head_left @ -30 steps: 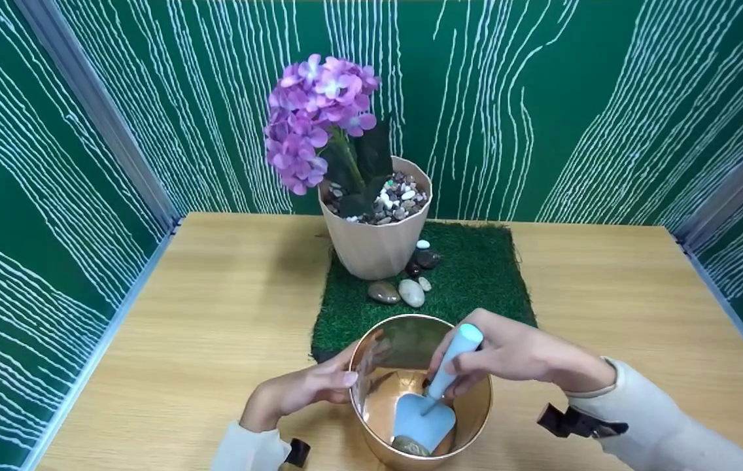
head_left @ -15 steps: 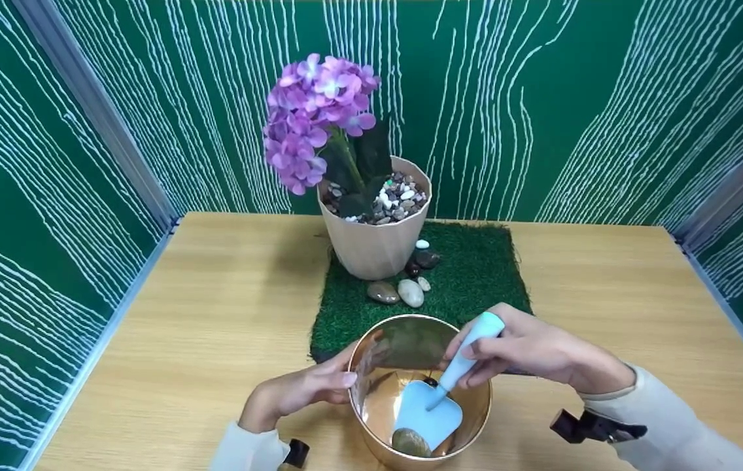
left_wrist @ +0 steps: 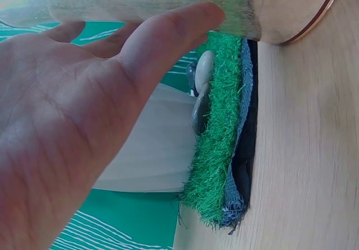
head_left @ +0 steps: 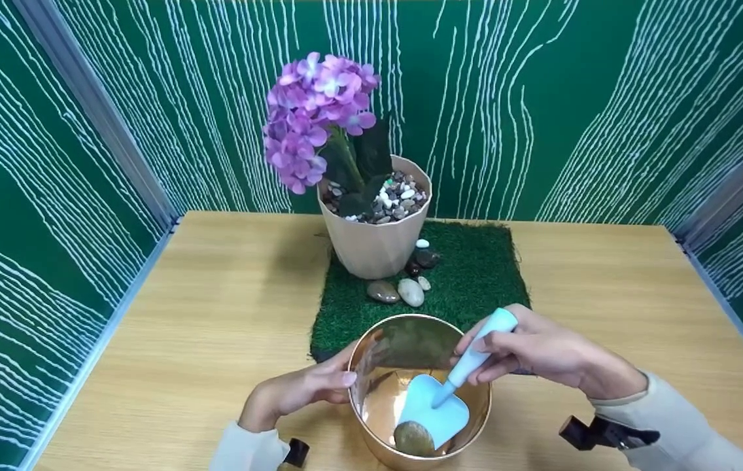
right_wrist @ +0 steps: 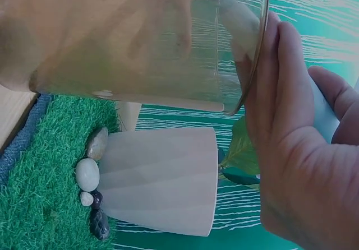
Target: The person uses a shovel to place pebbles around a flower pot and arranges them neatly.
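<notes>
A see-through amber bucket (head_left: 404, 343) with a shiny rim stands at the table's front. My left hand (head_left: 312, 384) holds it by the left side, thumb on the near side and fingers behind the wall. In the left wrist view that thumb (left_wrist: 174, 28) lies along the bucket. With my right hand (head_left: 535, 353) I grip a light blue hand trowel (head_left: 437, 412) by its handle. The trowel's blade slants down inside the bucket. A brownish oval stone (head_left: 414, 439) lies at the blade's near left edge. The right wrist view shows the hand (right_wrist: 297, 132) beside the bucket's rim.
Behind the bucket lies a green turf mat (head_left: 476, 275) with a beige flowerpot (head_left: 375, 248) of pebbles and purple flowers (head_left: 319, 118). Several stones, among them a pale one (head_left: 411, 292), sit beside the pot. Green walls with white lines enclose the wooden table (head_left: 234, 294).
My right hand has moved right and a little up, tilting the trowel handle rightward. The blade and stone have come slightly up inside the bucket. My left hand keeps its place.
</notes>
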`<action>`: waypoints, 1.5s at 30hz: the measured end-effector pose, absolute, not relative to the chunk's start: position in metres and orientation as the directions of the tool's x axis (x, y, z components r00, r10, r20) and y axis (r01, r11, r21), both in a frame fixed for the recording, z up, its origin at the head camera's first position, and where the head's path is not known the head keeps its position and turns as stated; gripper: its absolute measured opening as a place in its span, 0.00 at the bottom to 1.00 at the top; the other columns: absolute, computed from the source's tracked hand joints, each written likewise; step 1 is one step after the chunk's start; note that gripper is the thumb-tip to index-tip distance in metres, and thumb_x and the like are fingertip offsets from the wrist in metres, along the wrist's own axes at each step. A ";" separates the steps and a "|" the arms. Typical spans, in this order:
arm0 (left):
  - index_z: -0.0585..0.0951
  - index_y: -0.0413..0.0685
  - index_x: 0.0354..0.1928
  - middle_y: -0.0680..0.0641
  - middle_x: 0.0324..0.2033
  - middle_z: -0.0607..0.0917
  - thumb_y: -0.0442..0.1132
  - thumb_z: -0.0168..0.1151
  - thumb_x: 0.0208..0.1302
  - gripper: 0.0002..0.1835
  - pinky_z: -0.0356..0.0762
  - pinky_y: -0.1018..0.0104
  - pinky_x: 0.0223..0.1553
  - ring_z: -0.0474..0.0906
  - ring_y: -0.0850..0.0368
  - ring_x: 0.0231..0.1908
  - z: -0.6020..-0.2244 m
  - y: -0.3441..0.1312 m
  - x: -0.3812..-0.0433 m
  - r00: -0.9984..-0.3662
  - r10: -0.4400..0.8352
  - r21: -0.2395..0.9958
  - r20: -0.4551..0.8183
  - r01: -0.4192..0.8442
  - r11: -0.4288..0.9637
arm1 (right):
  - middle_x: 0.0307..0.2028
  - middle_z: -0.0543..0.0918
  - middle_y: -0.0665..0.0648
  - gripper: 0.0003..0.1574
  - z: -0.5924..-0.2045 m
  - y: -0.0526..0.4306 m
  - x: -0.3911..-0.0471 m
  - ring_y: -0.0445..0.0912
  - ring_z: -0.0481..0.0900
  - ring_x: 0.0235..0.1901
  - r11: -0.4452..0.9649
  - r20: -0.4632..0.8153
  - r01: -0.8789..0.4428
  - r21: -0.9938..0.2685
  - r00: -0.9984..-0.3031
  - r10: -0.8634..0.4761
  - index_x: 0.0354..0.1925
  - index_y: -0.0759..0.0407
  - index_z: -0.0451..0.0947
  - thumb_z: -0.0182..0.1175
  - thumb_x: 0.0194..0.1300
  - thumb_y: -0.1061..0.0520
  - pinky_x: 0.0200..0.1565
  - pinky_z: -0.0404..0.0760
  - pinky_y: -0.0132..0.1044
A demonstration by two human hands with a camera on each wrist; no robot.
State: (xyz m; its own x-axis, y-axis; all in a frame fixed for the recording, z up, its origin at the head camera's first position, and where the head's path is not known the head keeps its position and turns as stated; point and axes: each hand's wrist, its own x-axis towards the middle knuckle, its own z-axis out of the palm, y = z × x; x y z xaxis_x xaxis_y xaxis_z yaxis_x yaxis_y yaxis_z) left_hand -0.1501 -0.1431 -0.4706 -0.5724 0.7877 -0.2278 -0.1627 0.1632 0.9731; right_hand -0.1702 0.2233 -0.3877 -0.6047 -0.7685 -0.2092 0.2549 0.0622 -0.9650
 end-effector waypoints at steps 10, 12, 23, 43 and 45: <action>0.33 0.52 0.86 0.34 0.85 0.39 0.57 0.43 0.79 0.46 0.70 0.40 0.73 0.52 0.30 0.81 -0.470 -0.143 -0.150 -0.578 0.785 0.975 -0.222 -0.142 0.171 | 0.49 0.92 0.60 0.20 -0.388 0.231 -0.170 0.42 0.92 0.42 0.065 -0.232 0.280 -0.958 -0.619 -0.750 0.55 0.70 0.84 0.48 0.78 0.65 0.48 0.89 0.35; 0.34 0.52 0.86 0.34 0.85 0.40 0.57 0.43 0.79 0.46 0.69 0.40 0.73 0.53 0.30 0.81 -0.470 -0.144 -0.150 -0.579 0.782 0.973 -0.231 -0.152 0.175 | 0.49 0.92 0.60 0.20 -0.389 0.231 -0.170 0.43 0.92 0.42 0.065 -0.237 0.285 -0.956 -0.623 -0.746 0.55 0.70 0.84 0.48 0.78 0.65 0.48 0.89 0.35; 0.34 0.50 0.86 0.34 0.85 0.42 0.58 0.43 0.78 0.47 0.67 0.37 0.74 0.53 0.29 0.81 -0.468 -0.143 -0.152 -0.565 0.792 0.971 -0.233 -0.179 0.158 | 0.51 0.92 0.59 0.21 -0.389 0.234 -0.171 0.43 0.92 0.45 0.028 -0.228 0.306 -0.951 -0.640 -0.734 0.51 0.62 0.87 0.47 0.79 0.66 0.50 0.88 0.34; 0.34 0.54 0.86 0.36 0.85 0.40 0.61 0.44 0.77 0.48 0.66 0.37 0.75 0.50 0.31 0.82 -0.471 -0.144 -0.152 -0.566 0.789 0.970 -0.240 -0.182 0.164 | 0.48 0.92 0.59 0.21 -0.379 0.244 -0.180 0.44 0.92 0.45 0.014 -0.228 0.294 -0.956 -0.711 -0.665 0.51 0.62 0.86 0.45 0.82 0.63 0.51 0.87 0.34; 0.34 0.54 0.86 0.36 0.85 0.40 0.60 0.44 0.77 0.48 0.66 0.37 0.75 0.50 0.31 0.82 -0.471 -0.144 -0.151 -0.567 0.787 0.969 -0.242 -0.184 0.166 | 0.48 0.91 0.59 0.21 -0.377 0.246 -0.181 0.44 0.92 0.45 0.004 -0.228 0.300 -0.954 -0.717 -0.659 0.51 0.62 0.87 0.45 0.82 0.63 0.52 0.87 0.34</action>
State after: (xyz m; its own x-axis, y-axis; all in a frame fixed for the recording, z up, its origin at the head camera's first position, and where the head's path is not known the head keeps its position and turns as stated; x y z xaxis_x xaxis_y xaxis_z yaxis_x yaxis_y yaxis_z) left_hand -0.1514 -0.1442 -0.4711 -0.5670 0.7872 -0.2424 -0.1836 0.1661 0.9689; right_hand -0.1810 0.2456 -0.3775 -0.7171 -0.6587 -0.2278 0.2997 0.0037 -0.9540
